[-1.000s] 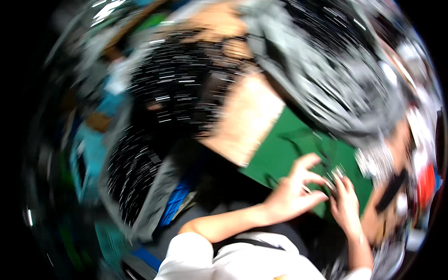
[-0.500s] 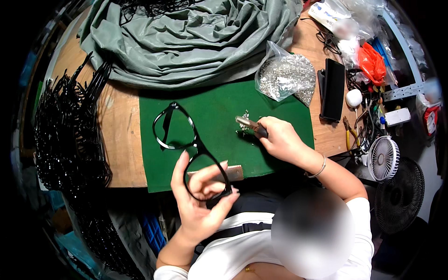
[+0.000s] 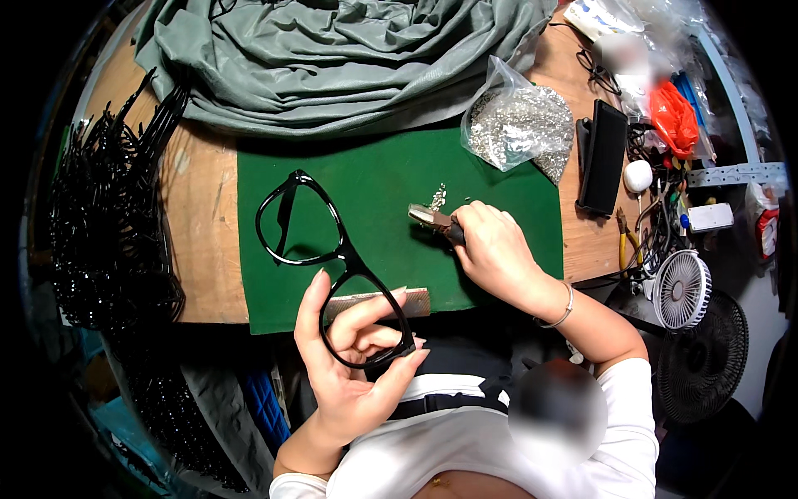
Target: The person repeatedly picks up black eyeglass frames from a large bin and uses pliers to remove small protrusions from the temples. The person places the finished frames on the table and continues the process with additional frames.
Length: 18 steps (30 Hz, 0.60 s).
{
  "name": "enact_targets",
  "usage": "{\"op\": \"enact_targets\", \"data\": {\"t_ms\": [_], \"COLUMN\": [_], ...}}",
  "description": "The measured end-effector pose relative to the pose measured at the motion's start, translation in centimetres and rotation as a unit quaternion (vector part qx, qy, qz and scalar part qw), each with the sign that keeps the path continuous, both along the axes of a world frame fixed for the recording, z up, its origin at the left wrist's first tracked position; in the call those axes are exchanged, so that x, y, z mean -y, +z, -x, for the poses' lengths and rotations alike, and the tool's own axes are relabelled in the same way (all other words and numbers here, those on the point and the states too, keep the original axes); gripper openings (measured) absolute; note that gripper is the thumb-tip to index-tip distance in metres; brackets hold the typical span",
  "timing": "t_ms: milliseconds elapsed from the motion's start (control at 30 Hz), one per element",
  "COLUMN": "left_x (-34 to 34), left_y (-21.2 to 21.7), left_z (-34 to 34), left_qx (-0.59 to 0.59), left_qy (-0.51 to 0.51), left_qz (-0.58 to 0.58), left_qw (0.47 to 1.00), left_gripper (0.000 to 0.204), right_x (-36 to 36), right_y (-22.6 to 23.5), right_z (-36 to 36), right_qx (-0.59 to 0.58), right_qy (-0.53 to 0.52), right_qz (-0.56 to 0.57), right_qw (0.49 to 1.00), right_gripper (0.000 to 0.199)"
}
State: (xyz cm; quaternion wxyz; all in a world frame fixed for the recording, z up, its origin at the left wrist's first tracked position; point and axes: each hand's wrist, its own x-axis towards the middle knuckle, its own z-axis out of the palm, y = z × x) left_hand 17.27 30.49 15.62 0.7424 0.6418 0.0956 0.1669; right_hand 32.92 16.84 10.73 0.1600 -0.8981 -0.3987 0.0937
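Black eyeglass frames (image 3: 352,259), without visible lenses, are held up over the green mat (image 3: 382,166) by my left hand (image 3: 349,358). The fingers pinch the lower right corner of one rim, and the index finger lies by the bridge. My right hand (image 3: 499,249) is closed round dark-handled pliers (image 3: 436,220), whose silvery jaws point left over the mat. Just beyond the jaws lies a small scatter of tiny silvery parts (image 3: 438,197). I cannot tell whether the jaws grip one of them.
A clear bag of small silvery parts (image 3: 519,125) lies at the mat's far right corner. Grey-green cloth (image 3: 332,75) is heaped behind. Many black frame pieces (image 3: 116,216) pile up at left. At right are a black phone-like case (image 3: 603,158), yellow-handled pliers (image 3: 628,237) and a white fan (image 3: 682,289).
My right hand and the pliers have shifted slightly left, with the jaws now on the near side of the scatter. The glasses have moved a little left in my left hand.
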Motion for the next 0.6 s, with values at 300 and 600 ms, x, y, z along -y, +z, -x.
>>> {"op": "enact_targets", "data": {"t_ms": [300, 600], "left_x": [0.6, 1.7], "left_y": [-1.3, -0.7], "left_z": [-0.2, -0.2], "left_qx": [0.006, -0.004], "left_qy": [0.036, 0.080], "left_qz": [-0.071, -0.119], "left_qw": [0.997, 0.990], "left_gripper": [0.090, 0.090], "right_x": [-0.9, -1.7], "right_y": [6.8, 7.1], "right_z": [3.1, 4.8], "right_qx": [-0.348, -0.563], "right_qy": [0.030, -0.078], "right_qz": [-0.204, -0.293], "right_qw": [0.914, 0.769], "right_gripper": [0.013, 0.016]}}
